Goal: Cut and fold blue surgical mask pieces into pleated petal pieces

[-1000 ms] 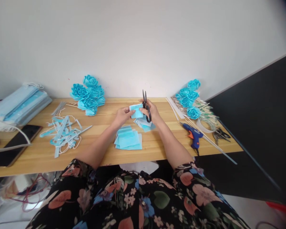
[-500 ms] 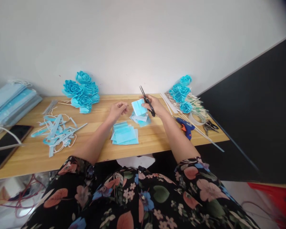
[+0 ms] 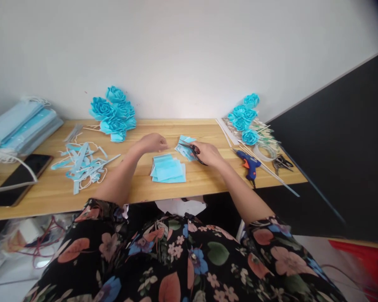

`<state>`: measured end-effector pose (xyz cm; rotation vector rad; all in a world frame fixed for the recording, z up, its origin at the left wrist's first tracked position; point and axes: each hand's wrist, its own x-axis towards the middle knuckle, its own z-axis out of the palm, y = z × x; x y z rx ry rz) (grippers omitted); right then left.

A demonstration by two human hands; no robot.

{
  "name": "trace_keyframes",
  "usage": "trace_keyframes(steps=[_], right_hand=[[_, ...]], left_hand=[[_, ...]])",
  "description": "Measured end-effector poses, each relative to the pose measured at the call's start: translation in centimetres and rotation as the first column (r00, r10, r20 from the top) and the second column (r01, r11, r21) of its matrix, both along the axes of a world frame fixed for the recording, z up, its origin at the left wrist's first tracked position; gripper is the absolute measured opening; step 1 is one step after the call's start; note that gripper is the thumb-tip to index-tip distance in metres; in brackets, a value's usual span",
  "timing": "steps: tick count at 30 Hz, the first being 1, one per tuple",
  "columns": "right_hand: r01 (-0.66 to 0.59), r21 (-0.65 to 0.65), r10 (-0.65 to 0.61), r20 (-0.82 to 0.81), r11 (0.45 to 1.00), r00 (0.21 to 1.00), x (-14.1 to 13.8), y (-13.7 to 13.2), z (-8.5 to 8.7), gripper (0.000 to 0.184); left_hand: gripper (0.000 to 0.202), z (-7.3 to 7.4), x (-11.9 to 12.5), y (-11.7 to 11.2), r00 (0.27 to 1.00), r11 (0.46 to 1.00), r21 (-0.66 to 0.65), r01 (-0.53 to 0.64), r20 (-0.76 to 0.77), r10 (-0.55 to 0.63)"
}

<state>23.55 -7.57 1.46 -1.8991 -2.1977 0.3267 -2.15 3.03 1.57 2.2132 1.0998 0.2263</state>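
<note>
My right hand (image 3: 208,154) grips black-handled scissors (image 3: 194,147), their blades pointing left over a small pile of cut blue mask pieces (image 3: 185,141). The fingers are closed round the handles. My left hand (image 3: 155,143) is curled with its knuckles up, left of that pile; what it holds, if anything, is hidden. Nearer to me lies a larger stack of light blue mask pieces (image 3: 168,168), apart from both hands.
Blue mask strips and ear loops (image 3: 83,161) lie left, beside a phone (image 3: 22,178) and stacked face masks (image 3: 23,126). Blue handmade flowers (image 3: 115,113) stand behind. On the right are more flowers (image 3: 244,115), a glue gun (image 3: 249,163), tape (image 3: 264,153) and pliers (image 3: 282,162).
My right hand has lowered the scissors, and the mask piece it held now rests on the back pile. My left hand has turned knuckles up. The view has shifted slightly.
</note>
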Motion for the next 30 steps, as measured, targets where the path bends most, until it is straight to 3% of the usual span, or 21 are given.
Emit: trace_keyframes(steps=[5, 9, 12, 15, 20, 22, 25, 27, 30], right_hand=[[0.015, -0.035, -0.012, 0.102, 0.999, 0.995, -2.4, 2.7, -1.0, 0.039], [-0.032, -0.05, 0.036, 0.072, 0.998, 0.997, -3.6, 4.4, -0.4, 0.042], [-0.038, -0.019, 0.038, -0.016, 0.999, 0.999, -3.1, 4.4, 0.7, 0.045], [0.001, 0.078, 0.01, -0.135, 0.997, 0.991, -1.6, 3.9, 1.7, 0.046], [0.108, 0.151, -0.054, -0.32, 0.983, 0.946, 0.6, 4.0, 1.5, 0.052], [0.163, 0.155, -0.069, -0.482, 0.975, 0.874, 0.6, 4.2, 1.3, 0.051], [0.175, 0.102, -0.021, -0.81, 0.979, 0.586, -0.4, 4.3, 2.2, 0.051], [0.132, 0.131, 0.06, -0.895, 0.983, 0.443, -1.3, 4.4, 3.5, 0.05], [0.047, 0.154, 0.125, -0.914, 0.987, 0.385, -2.3, 4.5, 5.6, 0.051]], left_hand=[[0.024, 0.1, -0.6, -1.9, 0.984, 0.998, 0.021, 0.062, -0.171, -0.058], [0.017, -0.3, -1.4, -3.3, 0.978, 0.995, 0.066, 0.081, -0.199, -0.067], [0.016, -0.1, -2.3, -3.6, 0.999, 0.999, 0.043, 0.028, -0.044, -0.026], [0.02, 0.9, -3.0, -3.2, 0.969, 0.997, -0.072, -0.041, 0.239, 0.058], [0.033, 3.2, -2.0, -2.3, 0.725, 0.962, -0.27, -0.028, 0.658, 0.206], [0.037, 3.9, -0.7, -2.1, 0.631, 0.943, -0.332, 0.022, 0.736, 0.244], [0.039, 4.9, 1.5, -1.8, 0.57, 0.93, -0.356, 0.094, 0.785, 0.243], [0.039, 5.6, 2.6, -1.7, 0.572, 0.939, -0.326, 0.114, 0.794, 0.206], [0.037, 6.8, 3.6, -1.7, 0.602, 0.958, -0.263, 0.114, 0.785, 0.145]])
